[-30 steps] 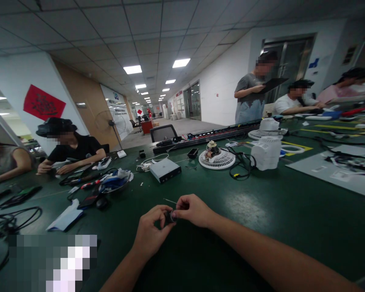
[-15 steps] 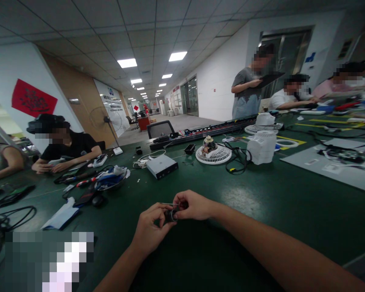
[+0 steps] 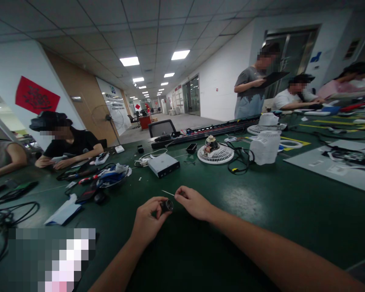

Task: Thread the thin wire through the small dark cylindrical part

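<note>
Between the thumb and fingers of my left hand (image 3: pixel 146 219) is a small dark cylindrical part (image 3: pixel 168 205), its round, ringed end turned toward the right. My right hand (image 3: pixel 196 203) pinches a thin metal rod-like tool (image 3: pixel 168 192). Its bare tip points left, above the cylinder and apart from it. Whatever handle the tool has is hidden in my fingers. Both hands are held over the green table (image 3: pixel 200 247).
Beyond my hands lie a grey disc drive (image 3: pixel 163 165), a white fan grille with a motor (image 3: pixel 215 153) and a white plastic housing (image 3: pixel 264 148). Cables, a blue cloth (image 3: pixel 63 211) and tools are at left. Other people sit and stand around the table.
My right hand has drawn away from the cylinder, up and to the right, with the thin tool. The cylinder's round end now shows fully. My left hand keeps its hold.
</note>
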Demonstrator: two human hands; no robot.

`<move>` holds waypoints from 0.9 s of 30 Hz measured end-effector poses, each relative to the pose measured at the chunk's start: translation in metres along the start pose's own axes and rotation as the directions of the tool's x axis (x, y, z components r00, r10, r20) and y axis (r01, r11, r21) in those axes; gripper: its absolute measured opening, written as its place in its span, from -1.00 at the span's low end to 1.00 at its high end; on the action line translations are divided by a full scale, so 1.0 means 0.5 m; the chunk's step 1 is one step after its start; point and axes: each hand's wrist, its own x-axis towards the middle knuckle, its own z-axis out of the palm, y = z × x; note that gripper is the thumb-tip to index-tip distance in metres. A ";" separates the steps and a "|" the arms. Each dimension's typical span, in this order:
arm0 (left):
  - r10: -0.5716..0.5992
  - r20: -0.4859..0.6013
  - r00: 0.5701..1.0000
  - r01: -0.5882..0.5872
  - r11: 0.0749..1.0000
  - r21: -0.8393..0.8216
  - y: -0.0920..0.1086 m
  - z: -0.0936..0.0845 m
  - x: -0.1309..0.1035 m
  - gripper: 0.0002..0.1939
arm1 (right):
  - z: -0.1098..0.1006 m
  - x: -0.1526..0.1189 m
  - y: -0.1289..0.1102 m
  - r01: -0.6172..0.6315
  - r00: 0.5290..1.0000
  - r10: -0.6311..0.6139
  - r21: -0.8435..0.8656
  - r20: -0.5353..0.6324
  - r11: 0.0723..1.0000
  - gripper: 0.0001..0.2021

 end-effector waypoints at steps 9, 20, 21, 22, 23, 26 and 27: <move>-0.075 -0.049 0.996 0.080 0.993 0.089 -0.025 -0.010 0.006 -0.64 | -0.054 -0.013 -0.022 0.315 0.946 -0.310 -0.487 0.093 0.815 -0.84; -0.015 0.018 1.000 0.014 0.996 0.089 -0.010 -0.009 0.005 -0.66 | -0.052 -0.011 -0.016 0.316 0.942 -0.318 -0.585 0.104 0.747 -0.81; -0.015 0.010 1.000 0.014 0.995 0.097 -0.010 -0.009 0.005 -0.65 | -0.052 -0.011 -0.016 0.311 0.944 -0.315 -0.593 0.100 0.743 -0.81; -0.016 0.002 1.000 0.016 0.994 0.106 -0.011 -0.008 0.005 -0.65 | -0.052 -0.012 -0.017 0.303 0.946 -0.311 -0.599 0.094 0.742 -0.81; -0.019 -0.004 1.000 0.019 0.993 0.113 -0.010 -0.008 0.006 -0.64 | -0.052 -0.012 -0.017 0.296 0.948 -0.307 -0.601 0.088 0.743 -0.81; -0.035 -0.006 0.999 0.035 0.993 0.116 -0.008 -0.009 0.007 -0.65 | -0.053 -0.013 -0.019 0.296 0.947 -0.311 -0.592 0.080 0.749 -0.82; -0.039 0.001 0.999 0.039 0.993 0.113 -0.008 -0.010 0.006 -0.66 | -0.053 -0.013 -0.019 0.300 0.946 -0.314 -0.591 0.082 0.749 -0.82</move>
